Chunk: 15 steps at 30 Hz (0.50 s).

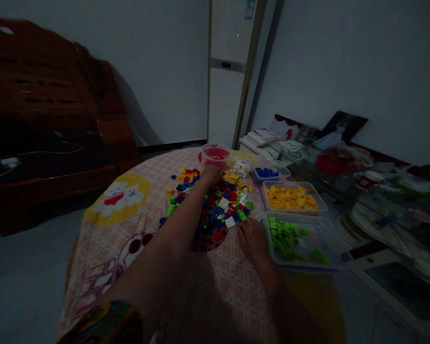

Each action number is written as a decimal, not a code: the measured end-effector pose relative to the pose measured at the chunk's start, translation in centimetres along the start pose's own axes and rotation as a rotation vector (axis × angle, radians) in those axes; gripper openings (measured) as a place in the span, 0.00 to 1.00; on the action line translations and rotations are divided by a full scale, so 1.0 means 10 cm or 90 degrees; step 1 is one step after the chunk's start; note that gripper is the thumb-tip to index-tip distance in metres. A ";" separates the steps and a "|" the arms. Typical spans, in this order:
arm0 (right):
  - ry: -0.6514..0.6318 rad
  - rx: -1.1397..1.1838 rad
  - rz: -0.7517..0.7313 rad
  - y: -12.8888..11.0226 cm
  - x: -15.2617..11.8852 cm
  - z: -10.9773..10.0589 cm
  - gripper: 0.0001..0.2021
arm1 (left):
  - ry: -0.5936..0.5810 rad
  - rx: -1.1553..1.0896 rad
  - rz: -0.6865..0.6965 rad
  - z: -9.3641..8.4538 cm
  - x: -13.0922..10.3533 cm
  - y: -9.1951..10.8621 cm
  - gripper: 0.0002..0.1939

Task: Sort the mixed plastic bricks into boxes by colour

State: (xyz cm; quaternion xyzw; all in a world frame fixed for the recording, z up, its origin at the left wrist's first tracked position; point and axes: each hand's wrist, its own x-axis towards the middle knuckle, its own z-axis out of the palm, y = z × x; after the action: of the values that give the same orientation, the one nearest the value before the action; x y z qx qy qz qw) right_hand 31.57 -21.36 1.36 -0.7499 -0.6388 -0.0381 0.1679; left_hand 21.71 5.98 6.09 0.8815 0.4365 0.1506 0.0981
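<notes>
A mixed heap of toy building bricks [215, 203] in red, blue, yellow, green and white lies on the cloth-covered table. Stretched across the heap, my left hand [212, 176] is at the near side of a round clear tub [216, 152] with red inside; its fingertips are hidden. My right hand [252, 238] rests at the heap's right edge, close to a white brick [230, 222]. Its fingers are bent and close together, and anything between them is too dark to make out. Just right of it stands a clear box [331, 239] of green bricks [286, 239].
Beyond the green bricks' box are a box of yellow bricks [292, 197] and a smaller one of blue bricks [266, 172]. White bricks [239, 168] lie beside the round tub. A cluttered glass table [308, 165] adjoins on the right. A wooden bench [50, 95] is at left.
</notes>
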 end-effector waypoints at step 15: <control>0.013 0.002 -0.010 -0.01 0.00 -0.01 0.09 | -0.023 0.042 0.006 0.01 -0.03 -0.23 0.19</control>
State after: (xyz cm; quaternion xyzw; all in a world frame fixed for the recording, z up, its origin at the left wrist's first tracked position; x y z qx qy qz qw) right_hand 31.50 -21.41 1.50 -0.7441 -0.6430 -0.0459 0.1753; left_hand 19.89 7.06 5.25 0.8890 0.4349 0.1207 0.0765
